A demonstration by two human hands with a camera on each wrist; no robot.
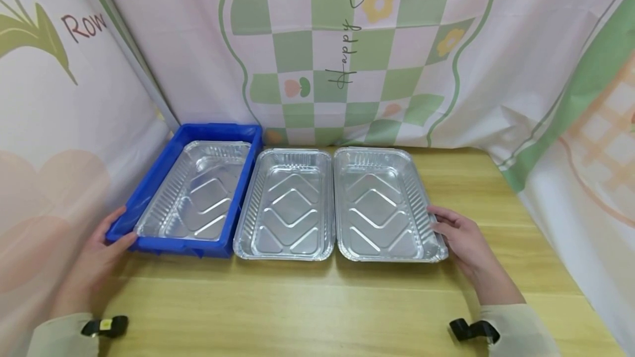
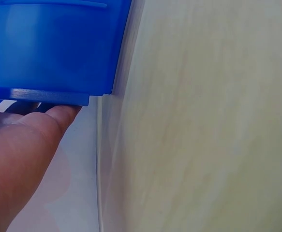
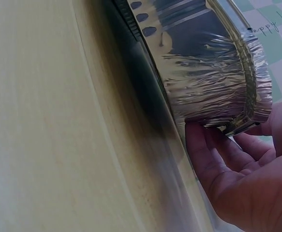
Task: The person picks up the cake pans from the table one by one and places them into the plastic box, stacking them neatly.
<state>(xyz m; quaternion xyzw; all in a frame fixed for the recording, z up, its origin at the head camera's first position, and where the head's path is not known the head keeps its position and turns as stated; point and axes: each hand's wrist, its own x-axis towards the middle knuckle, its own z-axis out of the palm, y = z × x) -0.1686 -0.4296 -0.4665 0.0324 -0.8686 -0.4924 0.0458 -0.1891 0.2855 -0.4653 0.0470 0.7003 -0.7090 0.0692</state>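
At the left, my left hand (image 1: 96,255) holds the near left corner of a blue plastic basket (image 1: 186,245). In the left wrist view its fingers meet the basket's rim (image 2: 49,96). A foil pan (image 1: 203,194) lies inside the basket. Just right of the basket stands a second foil pan (image 1: 290,211), its interior bare. On the far side of that one is a third foil pan (image 1: 379,211), gripped at its right rim by my right hand (image 1: 463,241). The right wrist view shows fingertips under the rim of this pan (image 3: 208,82), close to the tabletop.
The three containers stand side by side on a wooden table (image 1: 297,307). Behind them hangs a printed cloth (image 1: 327,54) with green checks. More cloth (image 1: 585,191) hangs along the right, and another sheet (image 1: 44,120) along the left, close to my left hand.
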